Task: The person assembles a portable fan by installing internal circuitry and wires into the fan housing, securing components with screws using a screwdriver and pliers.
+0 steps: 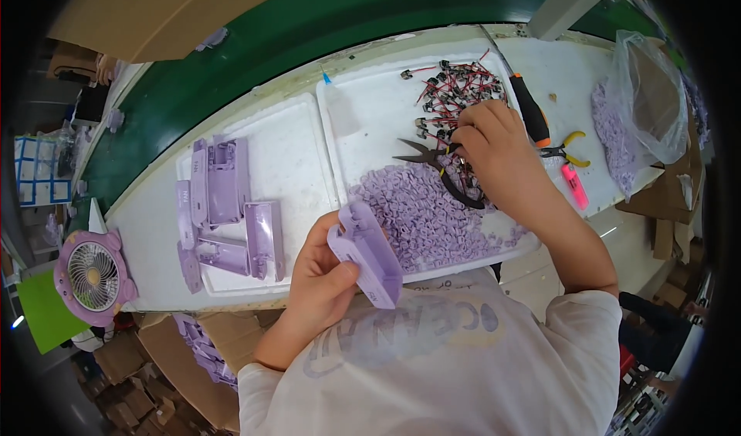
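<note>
My left hand is closed round a purple plastic housing, a long open-topped shell held tilted above the tray's near edge. My right hand reaches over the far right of the white tray, its fingers bent and drawn together at a pile of small black-and-metal parts with red wires. What the fingertips hold is hidden. Just beside and below that hand lie pliers with black and yellow handles, jaws pointing left. Many tiny purple plastic pieces fill the near part of the tray.
Several purple housings lie on a second white tray at left, near a purple fan. To the right are a screwdriver, yellow-handled cutters, a pink marker and a plastic bag. A green belt runs behind.
</note>
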### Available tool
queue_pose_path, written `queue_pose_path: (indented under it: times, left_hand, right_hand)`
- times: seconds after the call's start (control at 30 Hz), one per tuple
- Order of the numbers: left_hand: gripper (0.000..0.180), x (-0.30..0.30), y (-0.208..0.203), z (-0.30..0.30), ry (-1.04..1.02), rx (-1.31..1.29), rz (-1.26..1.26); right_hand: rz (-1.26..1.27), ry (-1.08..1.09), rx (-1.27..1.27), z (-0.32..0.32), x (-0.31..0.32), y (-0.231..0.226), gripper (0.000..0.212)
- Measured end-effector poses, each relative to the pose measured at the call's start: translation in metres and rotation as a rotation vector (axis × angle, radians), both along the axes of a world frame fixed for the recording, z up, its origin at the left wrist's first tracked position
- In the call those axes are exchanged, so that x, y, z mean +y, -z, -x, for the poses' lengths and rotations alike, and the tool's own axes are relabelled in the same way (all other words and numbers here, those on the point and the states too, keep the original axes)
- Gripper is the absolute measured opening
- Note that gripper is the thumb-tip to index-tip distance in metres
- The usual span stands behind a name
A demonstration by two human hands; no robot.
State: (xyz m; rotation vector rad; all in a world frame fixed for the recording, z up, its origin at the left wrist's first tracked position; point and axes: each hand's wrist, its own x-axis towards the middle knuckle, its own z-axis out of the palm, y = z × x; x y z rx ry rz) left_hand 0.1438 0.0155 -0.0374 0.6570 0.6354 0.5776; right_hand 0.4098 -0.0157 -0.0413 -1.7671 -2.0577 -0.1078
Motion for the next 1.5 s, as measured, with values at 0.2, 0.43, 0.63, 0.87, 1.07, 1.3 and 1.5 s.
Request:
queue_pose_path:
  times: [0.2,0.43,0.63,0.87,1.07,1.3,1.5]
  left_hand:
    - [0.062,0.002,-0.001,-0.004,0.162,-0.195,-0.005]
    - [0.066,0.003,-0.003,-0.012,0.197,-0.237,-0.041]
    - [0.077,0.006,-0.009,-0.008,0.111,-0.266,0.154]
    - [0.08,0.008,-0.017,-0.001,0.059,-0.273,0.204]
    - [0.076,0.004,-0.015,-0.003,0.093,-0.342,0.151]
    - [0.069,0.0,-0.019,-0.005,-0.087,-0.142,-0.129]
    - [0.073,-0.003,-0.013,-0.004,-0.09,-0.031,-0.154]
  right_hand:
    - [0.016,-0.029,0.433,0.011,-0.005,-0.008,0.022]
    - [0.079,-0.274,0.646,0.035,-0.005,-0.023,0.023]
    - [0.185,-0.237,0.48,0.043,-0.006,-0.027,0.038]
    - [0.238,-0.285,0.291,0.053,-0.013,-0.046,0.079]
    - [0.222,-0.184,0.259,0.059,-0.013,-0.029,0.064]
    - [0.228,-0.24,0.682,0.038,-0.014,-0.038,0.053]
    - [0.201,-0.211,0.6,0.04,-0.023,-0.033,0.045]
